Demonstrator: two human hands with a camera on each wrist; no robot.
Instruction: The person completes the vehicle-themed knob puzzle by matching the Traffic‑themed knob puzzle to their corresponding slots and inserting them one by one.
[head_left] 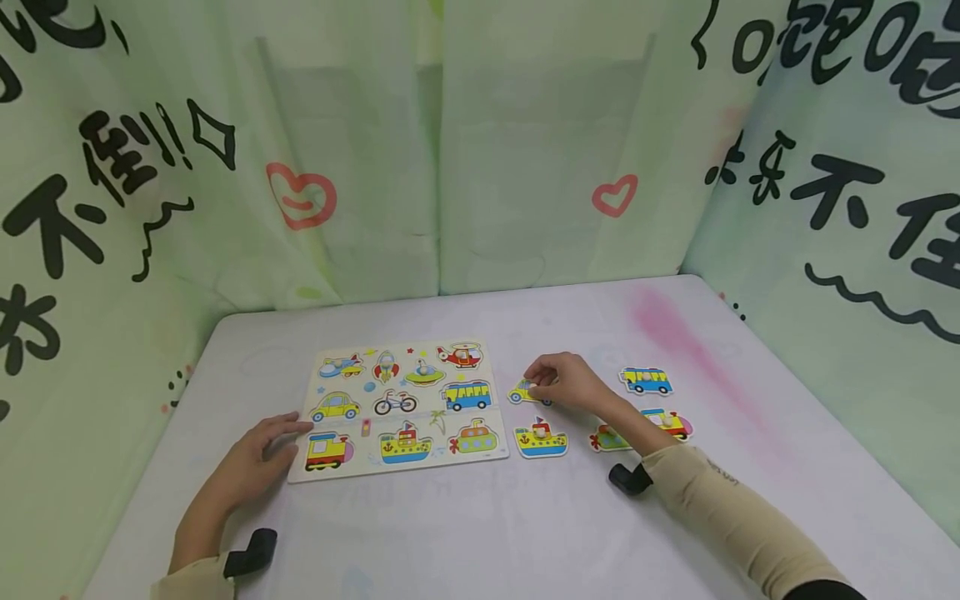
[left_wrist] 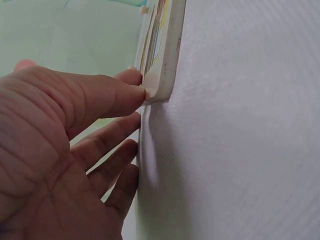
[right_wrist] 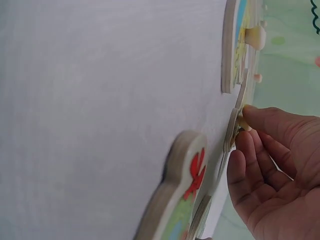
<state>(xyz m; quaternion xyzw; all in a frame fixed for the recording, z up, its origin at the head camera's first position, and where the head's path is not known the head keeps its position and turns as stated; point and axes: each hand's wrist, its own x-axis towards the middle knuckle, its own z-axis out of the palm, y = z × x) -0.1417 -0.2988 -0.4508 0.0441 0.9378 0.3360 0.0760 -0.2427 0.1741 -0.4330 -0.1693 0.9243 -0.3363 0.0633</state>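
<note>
Right grip (head_left: 573,382) pinches car piece (head_left: 519,392); left grip (head_left: 258,462), fingers extended, touches board (head_left: 367,452). Boat (head_left: 542,443), bus (head_left: 647,381), submarine (head_left: 609,439), train (head_left: 677,423) pieces yet unplaced, off board.

car piece (head_left: 519,392): partly covered | submarine piece (head_left: 607,439): partly covered | lettering (head_left: 937,272): edge-cut

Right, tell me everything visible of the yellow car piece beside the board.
The yellow car piece has a pale border, a wood-like edge and a knob, pinched by the right grip, which hides part of the picture. It is right of the board and beyond the boat piece in the head view; whether it rests on the table is unclear.
</note>
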